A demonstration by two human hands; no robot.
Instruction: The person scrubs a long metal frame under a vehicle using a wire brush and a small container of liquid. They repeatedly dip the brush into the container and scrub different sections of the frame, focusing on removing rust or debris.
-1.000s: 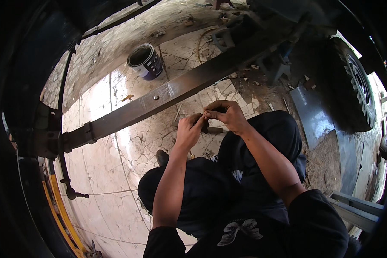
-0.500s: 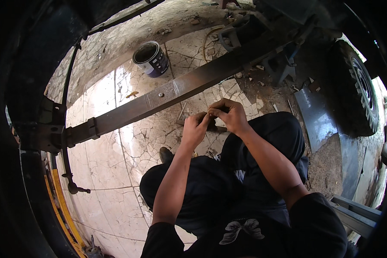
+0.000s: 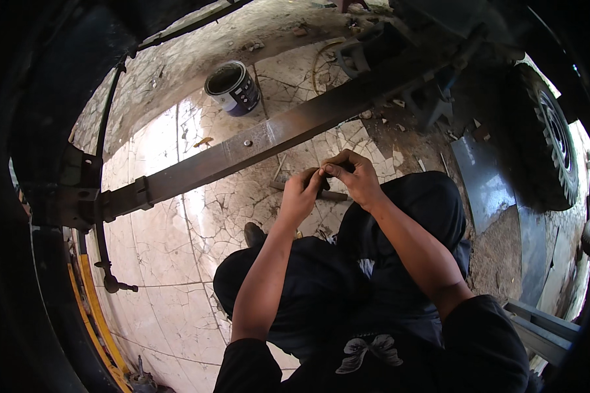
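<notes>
My left hand (image 3: 301, 192) and my right hand (image 3: 353, 174) meet fingertip to fingertip above the floor, in front of my knees. Both are closed in a pinch around something too small to make out. Dark grime covers the fingers. Beneath them a brownish bar-like piece (image 3: 335, 196) lies on the cracked tiles, partly hidden by my left hand. Just beyond my hands a long rusty steel beam (image 3: 196, 165) runs slantwise from lower left to upper right. On its top face sits a small round metal piece (image 3: 248, 143).
Past the beam stands an open paint can (image 3: 240, 101). A wheel with a knobby tyre (image 3: 549, 136) is at the right, beside a grey metal sheet (image 3: 482, 180). A dark rod (image 3: 103, 216) hangs at the left near a yellow bar (image 3: 96, 308). Rubble lies at the upper right.
My hands stay pinched together. The right fingers have shifted slightly, and a little more of the bar-like piece on the floor shows below them.
</notes>
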